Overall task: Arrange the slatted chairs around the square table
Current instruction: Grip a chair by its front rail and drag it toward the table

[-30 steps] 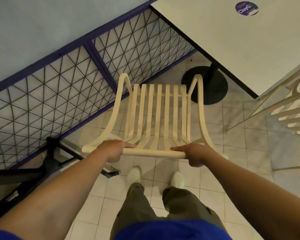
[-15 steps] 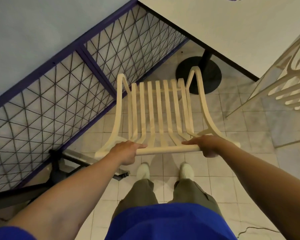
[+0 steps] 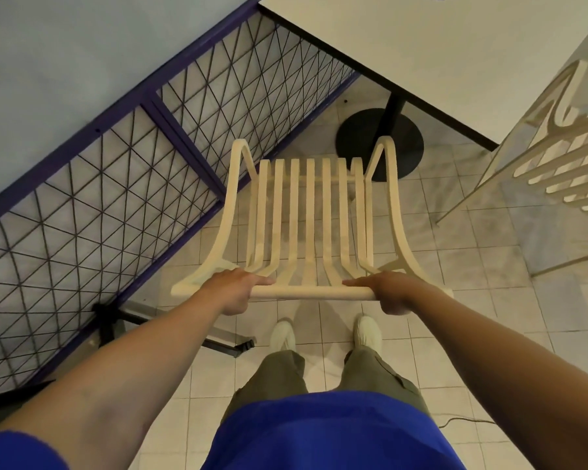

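A cream slatted chair (image 3: pixel 308 212) stands in front of me, its seat pointing toward the white square table (image 3: pixel 438 52) at the upper right. My left hand (image 3: pixel 233 290) grips the chair's top back rail near its left end. My right hand (image 3: pixel 389 291) grips the same rail near its right end. The table's black round base (image 3: pixel 360 137) shows just beyond the chair's front edge. A second cream slatted chair (image 3: pixel 571 164) sits at the right edge, partly out of frame.
A purple-framed wire-mesh fence (image 3: pixel 116 184) runs diagonally along the left, close to the chair's left side. A black metal stand (image 3: pixel 116 320) lies on the tiled floor (image 3: pixel 482 266) at lower left. My feet (image 3: pixel 323 334) stand behind the chair. A thin cable (image 3: pixel 462 420) trails at lower right.
The chair has shifted right and forward toward the table base, its seat turned straighter. Both hands keep the same grip on the back rail.
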### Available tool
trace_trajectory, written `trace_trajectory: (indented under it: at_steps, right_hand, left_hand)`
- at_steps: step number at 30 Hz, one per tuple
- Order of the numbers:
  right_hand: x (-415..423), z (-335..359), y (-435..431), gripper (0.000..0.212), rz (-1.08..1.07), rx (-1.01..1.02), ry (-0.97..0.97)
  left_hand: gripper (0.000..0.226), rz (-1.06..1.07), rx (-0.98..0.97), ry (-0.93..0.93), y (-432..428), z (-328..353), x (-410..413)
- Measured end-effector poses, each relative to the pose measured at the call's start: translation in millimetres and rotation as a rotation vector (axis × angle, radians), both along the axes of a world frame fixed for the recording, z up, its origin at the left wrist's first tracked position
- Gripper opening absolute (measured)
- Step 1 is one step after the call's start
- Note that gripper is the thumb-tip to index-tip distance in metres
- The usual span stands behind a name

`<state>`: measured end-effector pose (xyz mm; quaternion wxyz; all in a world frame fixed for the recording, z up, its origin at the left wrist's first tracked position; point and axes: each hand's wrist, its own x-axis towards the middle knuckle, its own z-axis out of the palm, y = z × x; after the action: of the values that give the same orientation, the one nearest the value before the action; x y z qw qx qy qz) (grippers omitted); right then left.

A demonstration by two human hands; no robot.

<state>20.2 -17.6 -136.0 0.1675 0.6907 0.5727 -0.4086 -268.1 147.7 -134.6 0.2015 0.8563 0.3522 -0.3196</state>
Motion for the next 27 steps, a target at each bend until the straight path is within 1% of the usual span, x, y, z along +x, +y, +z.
trace_trajectory:
  at_steps: [14,20,27]
  right_hand:
    - [-46.6,-10.1,-2.3,0.091,-0.154,0.024,0.037]
    - [-60.8,-13.9,3.4,0.089,-0.212,0.036,0.037]
    - [-67.7,-14.4,1.6,0.086,-0.237,0.07,0.025]
  left_hand:
    - [0.082,-0.17,0.019,-0.006,50.4,1.4,-13.3]
    - [0.084,-0.216,0.017,-0.005,71.6,0.4,-16.0]
    - [0.083,-0.249,0.034,-0.01,74.5,-2.4,-20.9]
